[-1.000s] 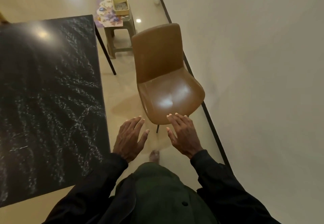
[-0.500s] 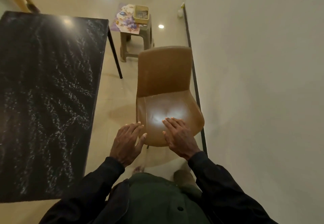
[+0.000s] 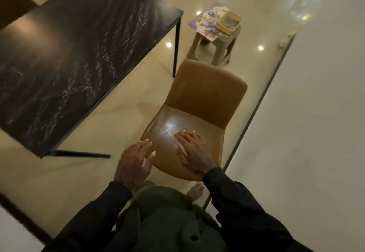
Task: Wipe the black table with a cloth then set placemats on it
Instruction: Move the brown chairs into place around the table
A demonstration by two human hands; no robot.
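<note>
The black table (image 3: 65, 54) with white veining fills the upper left, its top bare. Flowered placemats (image 3: 207, 23) lie on a grey plastic stool (image 3: 215, 48) beyond it, with a yellowish tray (image 3: 230, 22) on top of them. My left hand (image 3: 136, 163) hovers with straight fingers at the near left edge of a brown chair's seat (image 3: 177, 125). Over the seat's front, my right hand (image 3: 192, 153) is spread flat; whether it touches the seat I cannot tell. Both hands hold nothing. No cloth is in view.
The brown chair stands between the table and a white wall (image 3: 316, 113) on the right, its back toward the stool. The glossy cream floor (image 3: 122, 113) runs between table and chair. My bare foot (image 3: 196, 190) shows below the seat.
I have stepped closer to the chair and the view has tilted. Both hands now reach farther over the seat. The stool and placemats sit more to the right.
</note>
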